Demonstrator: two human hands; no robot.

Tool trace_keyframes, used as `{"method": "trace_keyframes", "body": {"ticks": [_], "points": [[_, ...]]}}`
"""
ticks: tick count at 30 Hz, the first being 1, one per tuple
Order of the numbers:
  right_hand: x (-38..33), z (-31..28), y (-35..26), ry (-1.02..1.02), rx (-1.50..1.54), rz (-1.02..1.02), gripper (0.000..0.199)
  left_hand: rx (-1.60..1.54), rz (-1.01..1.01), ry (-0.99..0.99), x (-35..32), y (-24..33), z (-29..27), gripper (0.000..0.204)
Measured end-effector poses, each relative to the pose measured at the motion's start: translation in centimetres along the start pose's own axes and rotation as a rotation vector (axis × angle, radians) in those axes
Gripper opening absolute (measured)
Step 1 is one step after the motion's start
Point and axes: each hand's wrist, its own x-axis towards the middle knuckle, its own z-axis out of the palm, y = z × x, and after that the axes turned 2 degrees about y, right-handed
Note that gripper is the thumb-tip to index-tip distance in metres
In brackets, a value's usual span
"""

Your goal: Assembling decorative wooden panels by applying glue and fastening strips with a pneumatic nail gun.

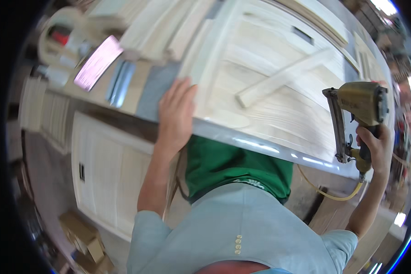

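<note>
A pale wooden framed panel [265,118] lies flat on the bench in front of me. My left hand [177,109] rests at its near left corner, fingers stretched out along the frame's edge. On the right, my right hand [374,141] is wrapped round the handle of a yellowish pneumatic nail gun [358,101], raised over the panel's right side. A yellow air hose [335,199] runs from the handle's base. A loose wooden strip [283,76] lies slanted across the panel, between my hands.
Several wooden boards [157,27] are stacked at the far left of the bench. A shiny pink strip [98,64] and a silvery-blue piece [120,83] lie left of my left hand. Another framed panel [109,176] leans below the bench, near cardboard boxes [84,237].
</note>
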Motion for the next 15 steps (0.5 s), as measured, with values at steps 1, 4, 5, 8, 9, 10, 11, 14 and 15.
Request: {"method": "trace_keyframes", "body": {"ticks": [1, 4, 5, 8, 9, 10, 11, 14, 15], "points": [[-0.9, -1.3, 2.1, 0.151, -0.063, 0.071, 0.021, -0.003, 0.003, 0.016, 0.2, -0.1, 0.1, 0.034], [-1.0, -3.5, 9.1, 0.254, -0.215, 0.054, 0.027, 0.008, -0.009, -0.065, 0.9, -0.1, 0.1, 0.035], [-0.8, -3.8, 11.3, 0.318, -0.314, 0.024, 0.030, 0.006, -0.010, -0.049, 1.0, 0.2, 0.1, 0.035], [0.3, -2.9, 16.9, 0.469, -0.495, -0.004, 0.040, -0.036, -0.059, -0.099, 1.4, 0.8, 0.0, 0.035], [0.7, -2.4, 18.2, 0.523, -0.542, 0.085, 0.043, -0.047, -0.022, -0.084, 1.6, 1.0, 0.0, 0.035], [0.4, -1.6, 19.6, 0.520, -0.514, 0.068, 0.043, -0.028, -0.034, -0.087, 1.4, 1.3, -0.1, 0.035], [0.5, -0.9, 20.6, 0.530, -0.583, 0.122, 0.047, -0.013, -0.053, -0.109, 1.6, 1.4, 0.0, 0.036], [0.8, 1.6, 22.4, 0.571, -0.664, 0.140, 0.051, -0.014, -0.020, -0.086, 1.6, 1.8, 0.1, 0.036], [0.6, 2.2, 22.5, 0.592, -0.708, 0.129, 0.050, -0.014, -0.032, -0.111, 1.6, 1.9, 0.1, 0.036]]}}
